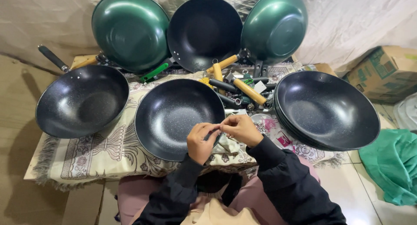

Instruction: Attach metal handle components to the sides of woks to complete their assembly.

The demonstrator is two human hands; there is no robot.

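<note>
Head camera: the left hand [200, 141] and right hand [240, 128] meet, fingertips pinched together on something too small to make out, over the near rim of a round, speckled black wok [173, 114]. Wooden handles [249, 91] lie just beyond, on a fringed patterned cloth [108, 149].

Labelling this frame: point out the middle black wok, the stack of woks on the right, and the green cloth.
middle black wok [173, 114], head view, bare inner bowl.
stack of woks [325, 110], head view, inside of the top wok.
green cloth [393, 164], head view, middle of the folds.
</note>
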